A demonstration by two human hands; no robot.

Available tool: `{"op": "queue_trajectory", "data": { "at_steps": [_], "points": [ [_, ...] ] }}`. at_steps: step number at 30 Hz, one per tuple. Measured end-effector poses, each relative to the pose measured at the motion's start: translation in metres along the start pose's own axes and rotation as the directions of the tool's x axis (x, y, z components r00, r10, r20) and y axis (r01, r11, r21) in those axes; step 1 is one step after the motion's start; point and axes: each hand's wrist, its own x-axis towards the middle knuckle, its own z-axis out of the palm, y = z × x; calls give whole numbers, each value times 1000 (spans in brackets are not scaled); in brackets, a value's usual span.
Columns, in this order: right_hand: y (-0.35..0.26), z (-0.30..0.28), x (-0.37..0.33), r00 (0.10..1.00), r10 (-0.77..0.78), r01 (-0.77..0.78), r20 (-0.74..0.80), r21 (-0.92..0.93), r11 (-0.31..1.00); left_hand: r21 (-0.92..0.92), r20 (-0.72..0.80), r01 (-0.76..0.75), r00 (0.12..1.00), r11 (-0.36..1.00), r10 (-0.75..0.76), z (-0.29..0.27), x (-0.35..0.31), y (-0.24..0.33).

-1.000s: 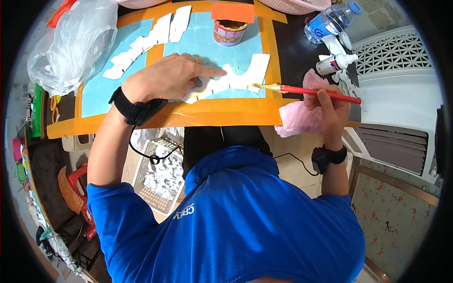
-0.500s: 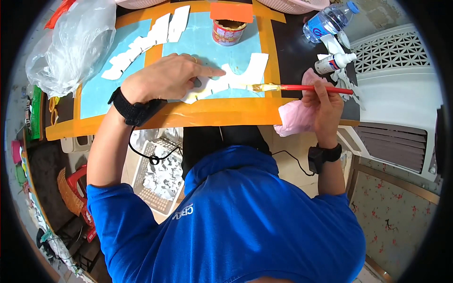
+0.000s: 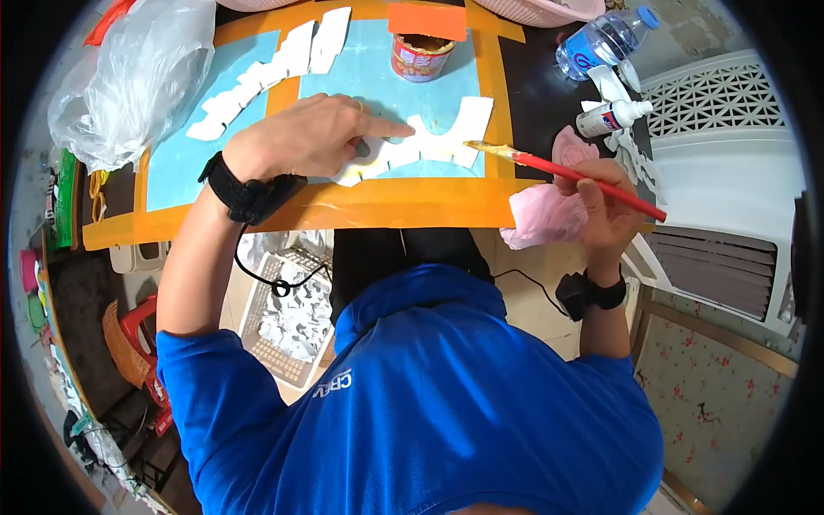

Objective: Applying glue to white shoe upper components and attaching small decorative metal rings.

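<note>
My left hand [image 3: 309,136] lies over a white notched strip [image 3: 468,129], index finger stretched out and its tip pressing on the pieces. Under that hand a small grey patch shows, which I cannot make out. Yellowish stains mark the strip's lower left edge. My right hand [image 3: 608,206] grips a red-handled paintbrush [image 3: 592,170], its yellowish bristles just above the strip's right end. Close to the right hand lies a crumpled pink cloth or plastic [image 3: 545,216]. Beyond the strip stands a red tin [image 3: 421,62] with brown residue inside and an orange card [image 3: 427,21] across its top.
More white notched pieces [image 3: 257,79] fan out on the blue, orange-taped tabletop [image 3: 193,176]. A clear plastic bag [image 3: 133,86] sits at far left. At right are a water bottle [image 3: 605,43], a small white bottle [image 3: 614,118] and scraps. Below stands a basket of scraps [image 3: 287,365].
The brush has lifted off the strip and tilted, its handle end dropping right and nearer me. My right hand has shifted slightly right; the left hand keeps its place.
</note>
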Motion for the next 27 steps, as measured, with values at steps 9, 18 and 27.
{"op": "queue_trajectory", "data": {
  "at_steps": [9, 18, 27],
  "points": [
    [1, 2, 2, 971, 214, -205, -109, 85, 975, -29, 2, 19, 1000, 999, -19, -2, 0, 2],
    [28, 6, 4, 879, 411, -382, -243, 158, 911, -39, 23, 22, 1000, 999, -21, -2, 1, 0],
    [3, 2, 8, 957, 230, -230, -178, 26, 973, -50, 16, 8, 1000, 999, -7, 2, 1, -6]
  ]
}}
